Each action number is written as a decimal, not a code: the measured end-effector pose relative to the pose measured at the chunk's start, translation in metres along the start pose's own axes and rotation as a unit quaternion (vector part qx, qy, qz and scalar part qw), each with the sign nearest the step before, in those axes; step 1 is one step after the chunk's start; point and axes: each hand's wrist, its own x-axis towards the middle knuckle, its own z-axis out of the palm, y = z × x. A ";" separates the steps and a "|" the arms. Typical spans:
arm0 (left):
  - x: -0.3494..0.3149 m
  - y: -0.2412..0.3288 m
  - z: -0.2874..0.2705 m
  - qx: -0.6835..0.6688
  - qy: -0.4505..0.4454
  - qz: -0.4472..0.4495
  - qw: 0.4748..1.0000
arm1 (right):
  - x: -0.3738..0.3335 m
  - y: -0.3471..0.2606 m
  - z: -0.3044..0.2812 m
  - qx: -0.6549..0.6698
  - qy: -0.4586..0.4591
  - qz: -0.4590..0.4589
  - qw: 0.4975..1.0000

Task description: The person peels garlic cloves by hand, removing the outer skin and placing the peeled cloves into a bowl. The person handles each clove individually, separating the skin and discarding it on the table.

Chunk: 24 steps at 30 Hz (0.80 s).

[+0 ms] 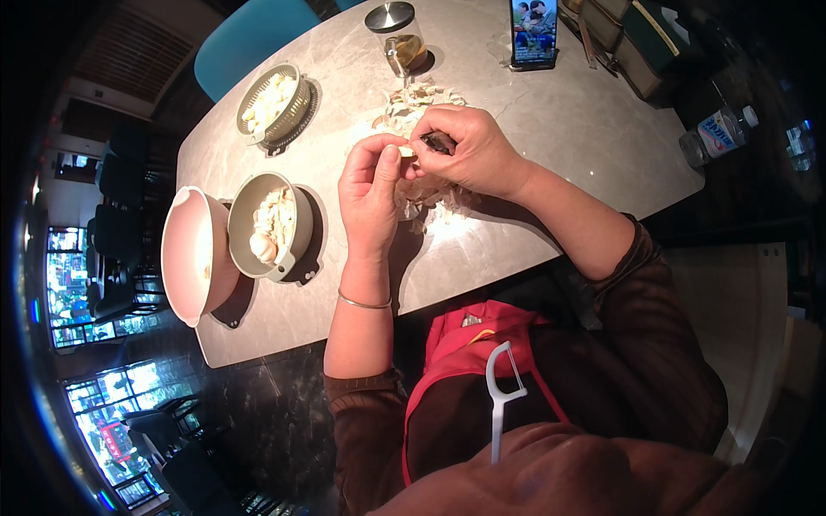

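Over the middle of the table, my left hand [372,189] pinches a pale garlic clove [405,151] between thumb and fingertips. My right hand [471,148] meets it there, its fingers closed around a small tool with a dark handle [440,142]; the tool's working end is hidden. Papery garlic skins [430,199] lie heaped beneath and beyond both hands. To the left, a grey-green bowl [299,225] holds unpeeled garlic. Farther back, peeled cloves [271,100] fill a grey-green colander [297,110].
A pink bowl [185,258] stands at the table's left edge, touching the grey-green bowl. At the far side are a metal-lidded glass jar [401,45] and a phone [533,33] propped upright. A clear plastic bottle [716,138] is at the right. A blue chair [249,43] stands behind the table.
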 end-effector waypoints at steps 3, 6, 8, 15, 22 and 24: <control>-0.001 0.000 -0.002 0.008 0.003 -0.023 1.000 | 0.001 -0.004 -0.003 -0.010 -0.005 0.012 1.000; 0.001 0.000 -0.004 -0.016 -0.003 -0.037 0.999 | 0.001 -0.010 -0.005 0.035 -0.015 0.057 0.998; 0.002 -0.001 -0.006 -0.040 -0.018 -0.044 0.998 | 0.001 -0.013 -0.005 0.071 -0.023 0.088 0.993; 0.003 0.000 -0.009 -0.093 -0.034 -0.073 0.992 | -0.001 -0.008 -0.005 0.158 -0.038 0.160 0.974; 0.005 -0.003 -0.005 0.013 0.054 -0.003 0.998 | -0.001 -0.002 0.000 0.075 0.001 0.097 0.992; 0.004 -0.004 -0.003 0.091 0.078 0.039 0.992 | -0.002 -0.003 -0.001 0.040 -0.005 0.106 0.994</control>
